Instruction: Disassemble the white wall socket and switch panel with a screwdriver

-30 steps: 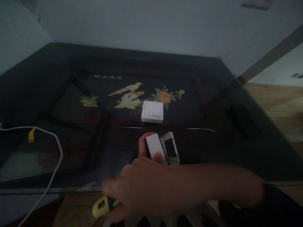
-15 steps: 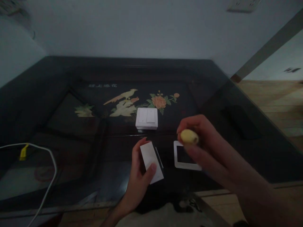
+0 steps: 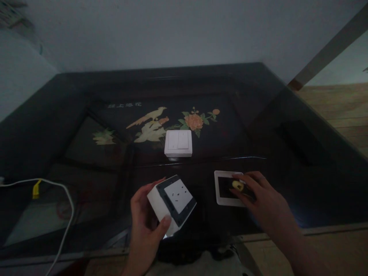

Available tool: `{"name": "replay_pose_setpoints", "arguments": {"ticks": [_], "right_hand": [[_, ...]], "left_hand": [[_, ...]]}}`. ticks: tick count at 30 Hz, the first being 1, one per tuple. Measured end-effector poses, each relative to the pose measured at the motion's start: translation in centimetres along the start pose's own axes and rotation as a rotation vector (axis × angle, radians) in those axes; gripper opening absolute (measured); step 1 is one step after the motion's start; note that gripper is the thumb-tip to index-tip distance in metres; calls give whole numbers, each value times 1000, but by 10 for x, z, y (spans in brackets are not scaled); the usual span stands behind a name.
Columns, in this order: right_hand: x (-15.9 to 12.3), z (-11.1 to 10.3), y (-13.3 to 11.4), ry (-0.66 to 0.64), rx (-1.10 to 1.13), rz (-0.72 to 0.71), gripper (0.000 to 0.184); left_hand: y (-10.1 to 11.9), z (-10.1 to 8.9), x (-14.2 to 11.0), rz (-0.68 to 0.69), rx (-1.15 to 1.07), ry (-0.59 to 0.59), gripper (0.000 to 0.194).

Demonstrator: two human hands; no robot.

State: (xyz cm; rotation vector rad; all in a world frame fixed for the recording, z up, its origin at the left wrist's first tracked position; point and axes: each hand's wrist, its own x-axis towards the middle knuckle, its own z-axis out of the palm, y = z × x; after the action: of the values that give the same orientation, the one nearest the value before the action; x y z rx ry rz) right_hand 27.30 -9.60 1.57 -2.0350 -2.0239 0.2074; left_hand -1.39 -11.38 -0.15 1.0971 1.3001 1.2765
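My left hand (image 3: 148, 216) is wrapped round a white wall socket box (image 3: 159, 203), tilted so that its face with plug slots and a dark surround points up and right. My right hand (image 3: 255, 195) pinches a yellow handle (image 3: 238, 185), seen end-on and looking like a screwdriver's; its shaft is hidden. That hand is over the right side of a white cover frame (image 3: 230, 202) lying on the table; whether the fingers touch the frame, I cannot tell. Beyond both hands a white double light switch (image 3: 178, 142) sits on the table.
The dark glossy table (image 3: 115, 82) carries a bird-and-flower picture and meets a pale wall (image 3: 161, 34). A white cable (image 3: 67, 195) with a yellow tag (image 3: 36, 189) runs down the left side. Wooden floor (image 3: 342, 105) shows past the right edge.
My left hand has moved left and turned the socket box so its slotted face shows. My right hand has lowered towards the cover frame, still holding the yellow handle.
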Motion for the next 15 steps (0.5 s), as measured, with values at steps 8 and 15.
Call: {"name": "replay_pose_setpoints", "arguments": {"ticks": [8,15], "right_hand": [[-2,16,-11,-3,-45,-23,36],[23,20,-32,-84,99,-173,34]], "left_hand": [[-5,-15,-3,-76,126,-42,85],[2,-18,7,-8,397,-293,84]]}}
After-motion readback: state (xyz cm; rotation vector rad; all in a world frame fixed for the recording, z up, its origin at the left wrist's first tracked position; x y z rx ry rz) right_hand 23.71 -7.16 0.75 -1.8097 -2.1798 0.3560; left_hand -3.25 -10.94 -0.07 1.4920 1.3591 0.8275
